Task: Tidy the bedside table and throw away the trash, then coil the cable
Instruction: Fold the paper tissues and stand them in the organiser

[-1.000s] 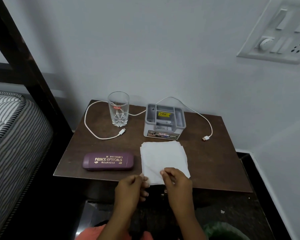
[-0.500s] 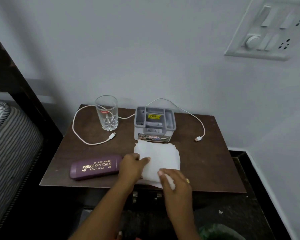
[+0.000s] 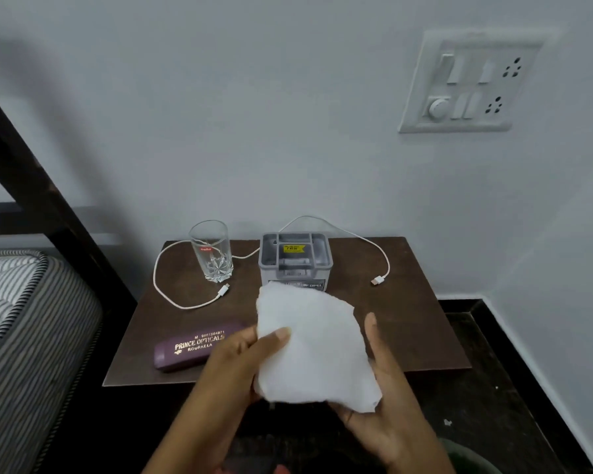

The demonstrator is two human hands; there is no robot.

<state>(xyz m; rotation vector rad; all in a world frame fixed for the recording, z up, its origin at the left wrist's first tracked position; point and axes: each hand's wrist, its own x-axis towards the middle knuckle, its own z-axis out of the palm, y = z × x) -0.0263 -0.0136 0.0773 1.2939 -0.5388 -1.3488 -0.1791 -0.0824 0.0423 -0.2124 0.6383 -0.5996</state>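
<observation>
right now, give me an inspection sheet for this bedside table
surface: brown table, top in view
job's things: white tissue, held above the table's near edge
clutter: glass upright; grey box beside it; purple case lying flat
grippers: left hand and right hand both hold the tissue
cables: white cable loops behind glass and box, both plugs loose on the table
surroundings: striped mattress left; switch panel on wall

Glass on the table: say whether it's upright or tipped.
Upright: the glass stands on its base, rim up, on the table.
</observation>
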